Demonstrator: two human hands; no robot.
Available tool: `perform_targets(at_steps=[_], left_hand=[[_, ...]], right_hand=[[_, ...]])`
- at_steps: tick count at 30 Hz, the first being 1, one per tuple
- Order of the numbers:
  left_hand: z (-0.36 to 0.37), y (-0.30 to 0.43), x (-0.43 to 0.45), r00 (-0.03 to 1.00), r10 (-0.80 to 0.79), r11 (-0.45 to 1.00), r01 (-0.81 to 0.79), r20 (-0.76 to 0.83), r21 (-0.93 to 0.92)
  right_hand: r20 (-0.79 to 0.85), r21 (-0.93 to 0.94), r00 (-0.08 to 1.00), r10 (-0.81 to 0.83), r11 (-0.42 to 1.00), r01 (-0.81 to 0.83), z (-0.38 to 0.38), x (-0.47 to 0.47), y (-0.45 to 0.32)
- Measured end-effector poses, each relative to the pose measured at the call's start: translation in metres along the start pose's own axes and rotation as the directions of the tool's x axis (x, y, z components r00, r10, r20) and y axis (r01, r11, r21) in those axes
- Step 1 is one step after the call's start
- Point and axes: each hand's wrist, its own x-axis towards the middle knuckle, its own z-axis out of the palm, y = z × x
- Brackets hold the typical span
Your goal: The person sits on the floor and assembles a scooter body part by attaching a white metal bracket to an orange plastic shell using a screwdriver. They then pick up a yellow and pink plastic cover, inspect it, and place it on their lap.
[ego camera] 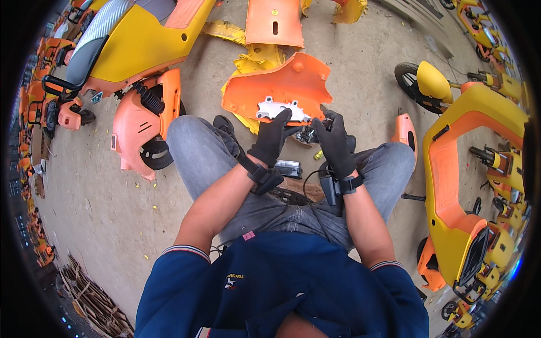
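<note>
An orange molded plastic body panel [274, 86] is tilted before me, inner side up, with round bosses showing. A white bracket-like part [281, 110] lies against its near edge. My left hand [270, 141], in a black glove, grips that edge, its fingers over the white part. My right hand [337, 145], gloved too, has its fingertips curled close to the panel's right corner; whether they pinch something small is hidden. Partly beneath the hands sits a container of small metal fasteners [305, 135]. On the floor between my legs lies a silvery box-shaped object [288, 168].
Yellow plastic pieces [258, 59] and an orange panel with a slot [274, 23] lie beyond. A yellow-and-orange scooter [448, 169] stands at right, another scooter body [139, 46] at upper left. Flattened cardboard [95, 295] is stacked at lower left. A cable [310, 181] hangs by my right wrist.
</note>
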Motion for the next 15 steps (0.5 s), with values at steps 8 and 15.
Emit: perform_targets(at_steps=[8,15], left_hand=[[0.004,0.002,-0.002,0.999,0.007,1.0,-0.006,-0.031,0.016],[0.012,0.01,-0.006,0.997,0.069,0.997,-0.067,0.03,-0.043]], right_hand=[[0.143,-0.024,0.98,0.136,0.991,-0.134,-0.011,-0.001,-0.014],[0.065,-0.084,0.995,-0.079,0.993,0.084,-0.004,-0.005,-0.005]])
